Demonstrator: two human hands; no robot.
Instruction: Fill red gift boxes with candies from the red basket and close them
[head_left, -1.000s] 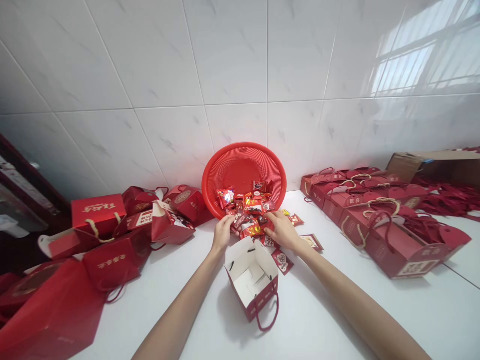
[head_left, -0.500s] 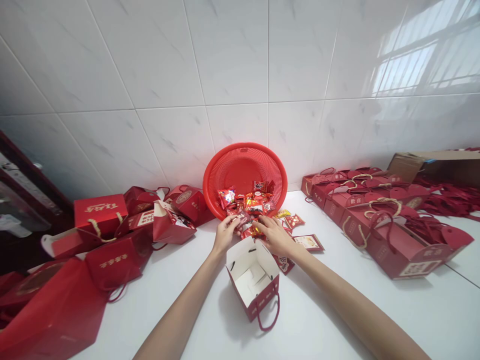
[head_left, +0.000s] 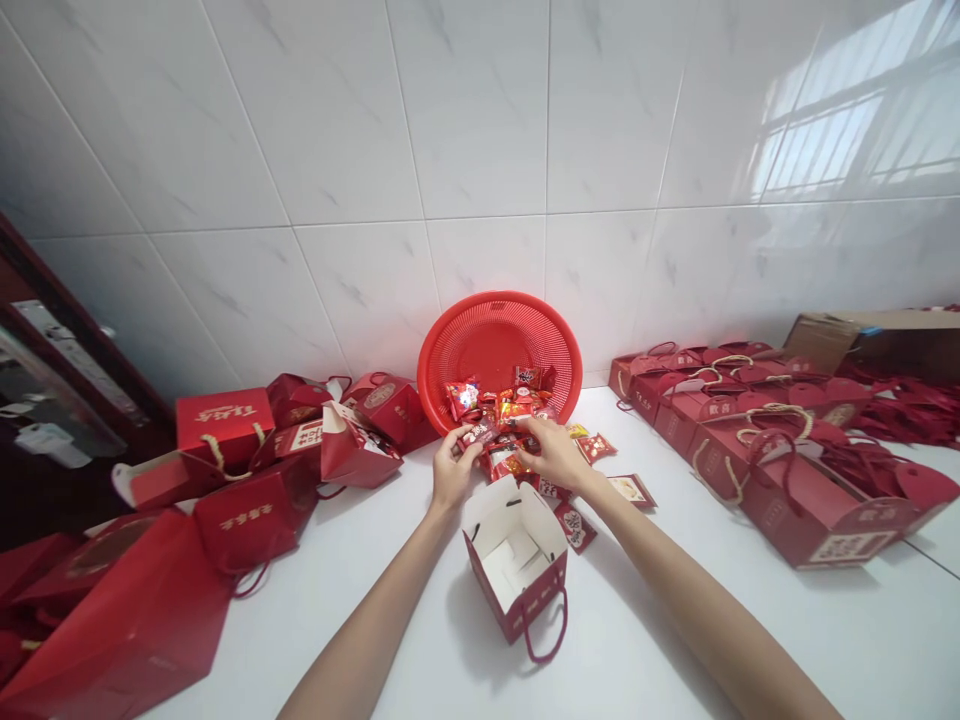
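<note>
Between the left hand's point(head_left: 452, 474) thumb and fingers, a dark wrapped sweet point(head_left: 480, 433) is being pinched, likely weighing little, its slick wrapper probably crinkling, the sealed ends seeming to be offering the surest hold; right of that grip, the right hand point(head_left: 560, 458) is bending over loose sweets point(head_left: 504, 462), its fingertips hiding, so I cannot tell whether they are closing on anything; nearer, an open box's point(head_left: 544, 597) raised flap point(head_left: 489, 502) is covering the pile's front edge
</note>
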